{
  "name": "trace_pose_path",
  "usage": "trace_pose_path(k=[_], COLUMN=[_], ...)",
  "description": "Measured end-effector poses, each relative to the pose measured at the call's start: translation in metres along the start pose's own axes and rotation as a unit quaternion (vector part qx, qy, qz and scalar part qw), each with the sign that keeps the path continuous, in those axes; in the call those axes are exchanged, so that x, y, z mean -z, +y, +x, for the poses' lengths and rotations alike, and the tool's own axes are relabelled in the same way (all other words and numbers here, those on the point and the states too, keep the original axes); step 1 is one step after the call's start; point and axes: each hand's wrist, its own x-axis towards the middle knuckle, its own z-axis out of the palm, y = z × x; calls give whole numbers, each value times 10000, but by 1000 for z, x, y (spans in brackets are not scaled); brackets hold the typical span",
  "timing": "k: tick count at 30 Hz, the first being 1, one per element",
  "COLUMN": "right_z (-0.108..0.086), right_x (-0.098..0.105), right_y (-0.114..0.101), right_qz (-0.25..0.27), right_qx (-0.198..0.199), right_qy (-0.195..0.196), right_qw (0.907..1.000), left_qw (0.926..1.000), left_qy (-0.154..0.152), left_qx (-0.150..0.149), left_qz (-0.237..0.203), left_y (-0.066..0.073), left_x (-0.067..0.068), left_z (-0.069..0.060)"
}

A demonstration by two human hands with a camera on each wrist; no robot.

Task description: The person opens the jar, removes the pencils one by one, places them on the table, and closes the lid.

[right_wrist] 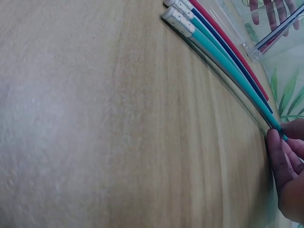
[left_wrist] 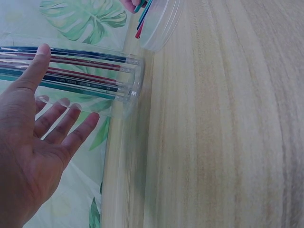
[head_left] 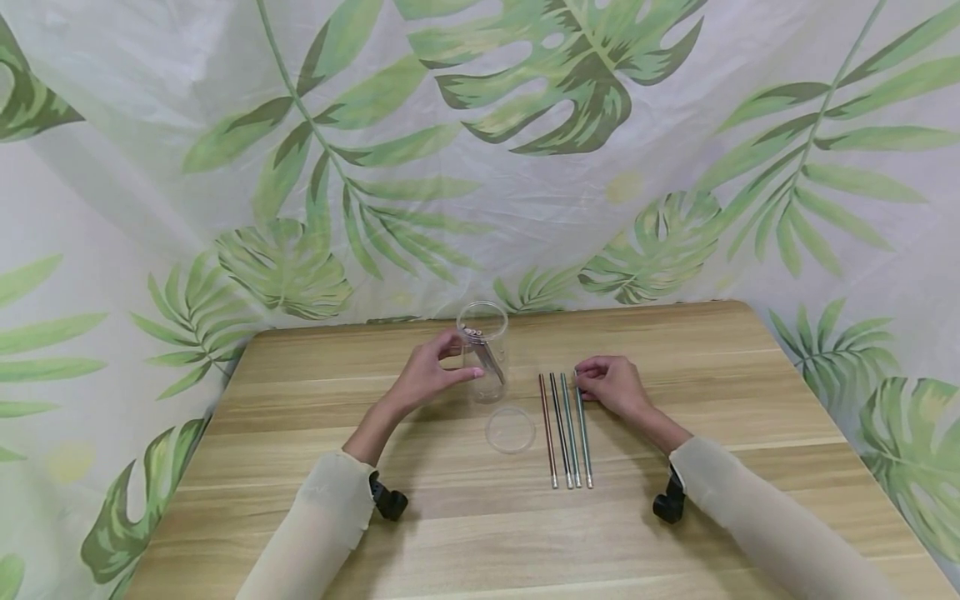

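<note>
Pale sleeves (head_left: pixel 303 533) come in from the near edge, each with a black wrist camera (head_left: pixel 390 502) under its cuff; beyond them the left hand (head_left: pixel 423 377) holds a clear cup (head_left: pixel 498 354), thumb on one side and fingers spread round the other; the right hand (head_left: pixel 617 386) pinches the far end of the rightmost teal pencil (head_left: pixel 584 433).

That pencil lies on the wooden table (head_left: pixel 720 383) beside another teal pencil (head_left: pixel 571 429), a dark blue pencil (head_left: pixel 561 429) and a red pencil (head_left: pixel 547 429), eraser ends towards the person; a clear round lid (head_left: pixel 510 431) lies between cup and row.

From the head, the cup looks about upright, its contents a narrow leaning bundle; the left wrist view tells their colours, red, dark and teal pencils (left_wrist: pixel 90 63), with eraser ends at the cup's base; the right wrist view shows the white erasers (right_wrist: pixel 178 21) of the row up close.

Behind the cup, the table's far edge runs near the leaf-printed cloth (head_left: pixel 525 200); wide bare wood reaches from either hand to the side edges, and more lies nearer than the erasers.
</note>
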Motion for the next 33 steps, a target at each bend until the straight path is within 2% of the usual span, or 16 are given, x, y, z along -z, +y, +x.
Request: trace_pose_path(k=[13, 33], right_z=[0, 1], right_x=[-5, -10], right_y=[-1, -1], right_qz=[-779, -1329], right_qx=[323, 587], right_qy=[155, 294], right_qw=[9963, 9890], left_qw=[10000, 10000], left_qy=[-19, -29], left_qx=[2, 51], left_qz=[-31, -34], left_y=[0, 0], left_x=[0, 0], left_z=[1, -1])
